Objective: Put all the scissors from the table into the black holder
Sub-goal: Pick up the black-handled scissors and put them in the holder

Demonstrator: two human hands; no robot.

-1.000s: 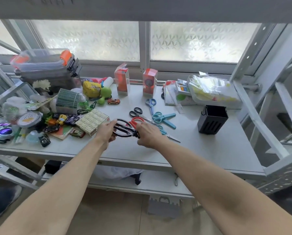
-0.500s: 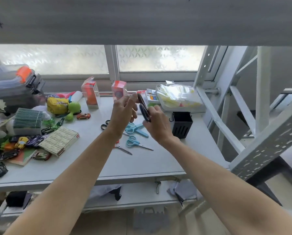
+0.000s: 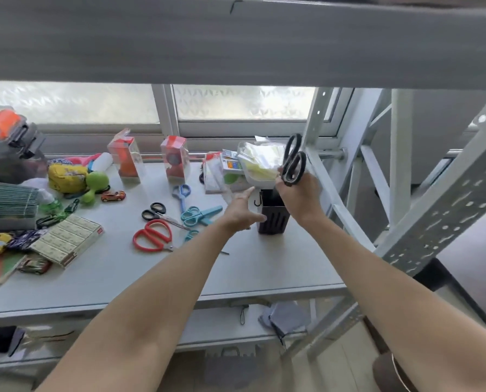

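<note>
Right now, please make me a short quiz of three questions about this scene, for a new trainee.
1. True or false: the right hand holds the black scissors with the handles pointing up.
2. What is the left hand doing?
A. lifting the red scissors
B. steadying the black holder
C. resting flat on the table
3. Fill in: the pair of scissors lying nearest the front table edge has ____ handles.

Key: 1 true; 2 B; 3 red.
</note>
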